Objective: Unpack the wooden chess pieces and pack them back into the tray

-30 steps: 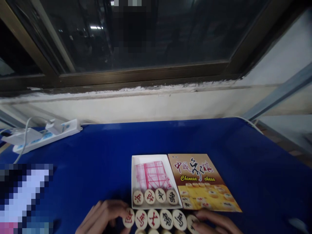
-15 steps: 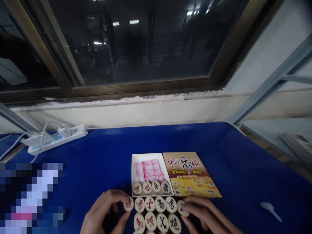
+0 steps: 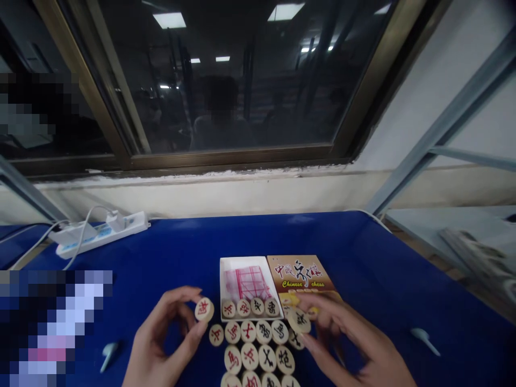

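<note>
The left hand (image 3: pixel 161 338) has a round chess piece (image 3: pixel 204 309) pinched by its rim between thumb and fingertips (image 3: pixel 193 293), lifted just off the blue table (image 3: pixel 181 247) and hanging close to the left wall of the white box tray (image 3: pixel 223 279). The right hand (image 3: pixel 346 344) does the same on the tray's other side: its fingers close lightly on a second piece (image 3: pixel 299 320), black-marked, held near the tray's front right corner and over the lower edge of the printed box lid (image 3: pixel 300 274).

These discs look like small, stiff wooden counters, light enough for a two-finger pinch, smooth on the faces and likely a little slippery, so the rim seems the sensible place to grip; a drop would probably do no harm beyond a roll across the cloth.

Inside the tray, four pieces (image 3: pixel 250 307) stand in a row along the front wall, with a pink gridded sheet (image 3: pixel 246 280) lying behind them. Just in front of the tray, between the two hands, the loose pieces (image 3: pixel 258 352) sit in neat rows, touching one another. Far off to the tray's left a white power strip (image 3: pixel 105 234) lies near the wall. A pale spoon-like thing (image 3: pixel 423 337) rests well to the tray's right, and another (image 3: pixel 108 352) to its left, near the left wrist.
</note>
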`<state>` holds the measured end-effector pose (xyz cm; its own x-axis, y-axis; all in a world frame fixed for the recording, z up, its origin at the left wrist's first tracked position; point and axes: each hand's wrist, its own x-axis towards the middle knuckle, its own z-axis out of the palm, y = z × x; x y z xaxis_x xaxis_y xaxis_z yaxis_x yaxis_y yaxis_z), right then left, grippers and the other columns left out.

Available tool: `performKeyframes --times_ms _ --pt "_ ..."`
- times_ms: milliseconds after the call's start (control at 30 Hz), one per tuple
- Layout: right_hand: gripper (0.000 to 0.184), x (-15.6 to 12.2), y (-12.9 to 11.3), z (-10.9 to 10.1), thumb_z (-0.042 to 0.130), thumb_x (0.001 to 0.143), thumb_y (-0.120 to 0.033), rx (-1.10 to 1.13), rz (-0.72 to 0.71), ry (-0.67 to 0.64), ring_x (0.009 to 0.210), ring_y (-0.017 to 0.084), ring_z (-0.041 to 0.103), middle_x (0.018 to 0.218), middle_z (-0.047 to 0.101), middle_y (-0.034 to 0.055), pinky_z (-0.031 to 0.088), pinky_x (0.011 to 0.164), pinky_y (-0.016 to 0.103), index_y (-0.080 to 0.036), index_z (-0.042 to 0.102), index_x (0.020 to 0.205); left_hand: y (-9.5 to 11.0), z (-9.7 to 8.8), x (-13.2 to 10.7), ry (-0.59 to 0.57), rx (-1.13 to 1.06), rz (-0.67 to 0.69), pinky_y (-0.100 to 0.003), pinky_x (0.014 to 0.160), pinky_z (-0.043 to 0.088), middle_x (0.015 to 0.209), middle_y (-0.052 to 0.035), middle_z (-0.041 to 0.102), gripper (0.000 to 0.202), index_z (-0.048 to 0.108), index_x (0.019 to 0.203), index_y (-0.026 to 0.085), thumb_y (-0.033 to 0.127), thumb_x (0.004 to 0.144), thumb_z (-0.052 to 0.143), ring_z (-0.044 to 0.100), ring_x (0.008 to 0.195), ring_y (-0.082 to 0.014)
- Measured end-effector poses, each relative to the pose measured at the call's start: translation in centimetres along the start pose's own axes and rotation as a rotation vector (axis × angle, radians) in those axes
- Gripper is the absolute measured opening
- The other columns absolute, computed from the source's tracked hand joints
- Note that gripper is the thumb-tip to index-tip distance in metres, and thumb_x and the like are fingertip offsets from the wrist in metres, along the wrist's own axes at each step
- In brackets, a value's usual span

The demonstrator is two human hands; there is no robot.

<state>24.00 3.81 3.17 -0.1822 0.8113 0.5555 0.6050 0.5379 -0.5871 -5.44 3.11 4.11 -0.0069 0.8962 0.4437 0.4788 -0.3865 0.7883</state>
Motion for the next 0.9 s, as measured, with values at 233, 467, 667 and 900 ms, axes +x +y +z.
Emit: performKeyframes --times_ms 233,467,667,900 --pt "0.021 7.0 -0.3 0.8 0.055 0.096 -0.024 0.044 -0.175 -0.125 0.062 0.008 0.057 0.103 0.065 0.0045 0.054 0.058 0.023 -0.023 0.065 0.114 0.6 1.2 6.7 -0.267 -0.015 0.136 -0.025 0.061 0.053 0.098 -0.0018 0.07 0.036 0.061 0.125 0.026 0.023 0.089 0.065 0.06 0.066 -0.0105" --pt "0.019 9.3 2.3 2.9 0.059 0.094 -0.03 0.035 -0.236 -0.198 0.064 0.008 0.057 0.101 0.064 0.0023 0.051 0.062 0.023 -0.022 0.063 0.111 -1.4 3.4 9.8 -0.339 -0.051 0.197 -0.025 0.063 0.049 0.099 -0.0042 0.066 0.018 0.07 0.104 0.02 0.02 0.086 0.069 0.059 0.073 -0.0121" --pt "0.013 7.9 1.9 3.1 0.058 0.097 -0.029 -0.037 -0.298 -0.231 0.065 0.008 0.06 0.09 0.066 -0.0017 0.05 0.066 0.023 -0.022 0.062 0.108 -1.7 3.2 8.2 -0.476 -0.022 0.206 -0.025 0.068 0.052 0.101 -0.0037 0.066 0.023 0.067 0.11 0.022 0.017 0.088 0.068 0.06 0.079 -0.0127" --pt "0.014 7.8 1.2 2.9 0.053 0.098 -0.026 -0.046 -0.316 -0.282 0.082 0.011 0.067 0.094 0.068 -0.0017 0.05 0.07 0.025 -0.022 0.06 0.11 -1.6 3.5 7.9 -0.521 -0.008 0.227 -0.027 0.076 0.056 0.102 -0.0045 0.069 0.025 0.067 0.113 0.024 0.022 0.088 0.071 0.065 0.086 -0.0153"
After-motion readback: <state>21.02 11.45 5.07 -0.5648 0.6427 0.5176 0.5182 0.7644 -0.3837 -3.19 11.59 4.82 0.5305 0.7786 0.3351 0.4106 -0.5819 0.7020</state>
